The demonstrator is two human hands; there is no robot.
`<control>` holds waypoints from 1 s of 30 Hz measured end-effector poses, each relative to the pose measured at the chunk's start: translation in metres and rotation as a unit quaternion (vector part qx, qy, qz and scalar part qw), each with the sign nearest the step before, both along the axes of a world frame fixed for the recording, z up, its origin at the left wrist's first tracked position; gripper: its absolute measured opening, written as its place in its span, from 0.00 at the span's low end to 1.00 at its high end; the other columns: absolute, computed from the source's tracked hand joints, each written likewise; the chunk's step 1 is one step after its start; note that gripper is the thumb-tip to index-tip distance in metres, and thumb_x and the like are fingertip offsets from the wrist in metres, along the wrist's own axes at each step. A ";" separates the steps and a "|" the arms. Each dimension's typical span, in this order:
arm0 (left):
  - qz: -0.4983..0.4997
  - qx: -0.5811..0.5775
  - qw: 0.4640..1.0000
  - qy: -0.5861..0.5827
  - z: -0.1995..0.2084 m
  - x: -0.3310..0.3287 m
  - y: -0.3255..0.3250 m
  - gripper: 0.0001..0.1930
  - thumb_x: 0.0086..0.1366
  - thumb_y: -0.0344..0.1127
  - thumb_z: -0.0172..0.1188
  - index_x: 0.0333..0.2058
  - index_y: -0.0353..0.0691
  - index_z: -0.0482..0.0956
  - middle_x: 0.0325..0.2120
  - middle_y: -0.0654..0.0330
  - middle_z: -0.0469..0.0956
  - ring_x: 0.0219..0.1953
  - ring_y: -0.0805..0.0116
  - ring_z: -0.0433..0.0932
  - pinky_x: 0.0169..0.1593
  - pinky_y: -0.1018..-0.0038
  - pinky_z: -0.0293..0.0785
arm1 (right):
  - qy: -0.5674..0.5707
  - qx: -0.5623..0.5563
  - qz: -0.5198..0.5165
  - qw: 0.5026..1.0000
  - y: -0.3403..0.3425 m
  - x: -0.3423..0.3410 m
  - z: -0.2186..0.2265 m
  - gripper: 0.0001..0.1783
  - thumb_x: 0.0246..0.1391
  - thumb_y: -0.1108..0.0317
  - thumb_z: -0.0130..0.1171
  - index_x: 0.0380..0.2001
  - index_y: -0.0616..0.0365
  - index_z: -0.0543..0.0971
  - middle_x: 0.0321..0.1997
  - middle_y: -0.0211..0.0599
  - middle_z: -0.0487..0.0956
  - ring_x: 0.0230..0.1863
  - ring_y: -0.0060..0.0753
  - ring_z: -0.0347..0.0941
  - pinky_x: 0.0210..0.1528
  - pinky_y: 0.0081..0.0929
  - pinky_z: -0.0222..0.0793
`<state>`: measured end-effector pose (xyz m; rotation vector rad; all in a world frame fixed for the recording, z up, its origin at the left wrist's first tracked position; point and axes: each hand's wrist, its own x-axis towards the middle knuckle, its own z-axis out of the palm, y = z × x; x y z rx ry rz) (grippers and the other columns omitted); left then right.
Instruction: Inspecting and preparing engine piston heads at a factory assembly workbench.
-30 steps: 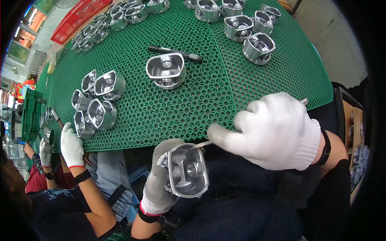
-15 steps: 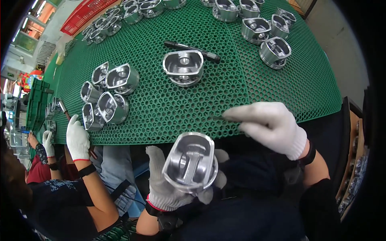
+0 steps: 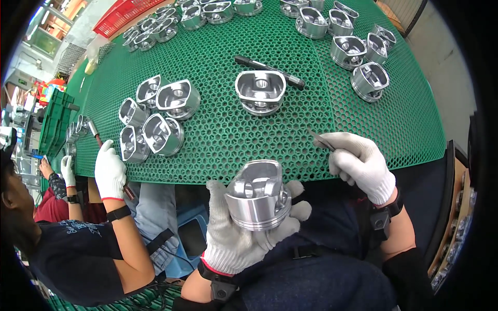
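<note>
A silvery metal piston (image 3: 257,210) rests in my gloved left hand (image 3: 231,246), the fingers curled round it just off the table's near edge. Its ring grooves are low, its hollow skirt end up. To the right, my gloved right hand (image 3: 363,168) pinches a thin, dark, pointed tool (image 3: 323,141), its tip toward the table; the tool's exact kind cannot be made out. Straight ahead a single piston (image 3: 260,98) stands on the green honeycomb mat (image 3: 228,140). A black marker pen (image 3: 270,71) lies just behind it.
Several pistons (image 3: 163,135) are grouped at the left, others (image 3: 371,82) at the far right and along the back. A red basket (image 3: 122,18) sits far left. On my left, a co-worker's gloved hand (image 3: 110,171) grips a rod-like tool. Green crates (image 3: 54,122) stand beyond.
My left hand has tipped the piston, so its grooved side now shows instead of its hollow inside. My right fingers, stretched out before, have curled in round the thin tool. The view has shifted slightly.
</note>
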<state>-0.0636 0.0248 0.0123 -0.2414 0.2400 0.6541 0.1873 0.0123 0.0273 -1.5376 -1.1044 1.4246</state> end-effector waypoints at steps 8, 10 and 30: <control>-0.003 0.023 0.998 -0.051 0.002 -0.013 0.008 0.46 0.60 0.72 0.49 0.64 0.38 0.59 0.59 0.36 0.63 0.55 0.31 0.70 0.47 0.52 0.83 | 0.003 0.008 -0.012 1.000 0.005 -0.004 0.003 0.21 0.57 0.72 0.50 0.55 0.59 0.77 0.24 0.24 0.75 0.19 0.10 0.63 0.21 0.11 0.59; 0.036 0.067 0.997 -0.032 0.000 -0.023 0.014 0.45 0.61 0.70 0.51 0.63 0.38 0.60 0.60 0.38 0.63 0.55 0.31 0.71 0.46 0.52 0.84 | -0.003 0.006 -0.016 1.000 0.006 -0.005 0.002 0.21 0.57 0.72 0.50 0.54 0.59 0.77 0.24 0.24 0.76 0.19 0.10 0.63 0.21 0.11 0.59; 0.296 0.391 0.381 0.784 -0.055 -0.135 0.061 0.35 0.58 0.28 0.66 0.62 0.31 0.61 0.59 0.47 0.66 0.60 0.57 0.67 0.65 0.64 0.60 | -0.046 -0.018 -0.042 0.998 -0.001 -0.005 0.004 0.20 0.54 0.72 0.50 0.50 0.61 0.79 0.23 0.28 0.78 0.18 0.12 0.65 0.21 0.12 0.61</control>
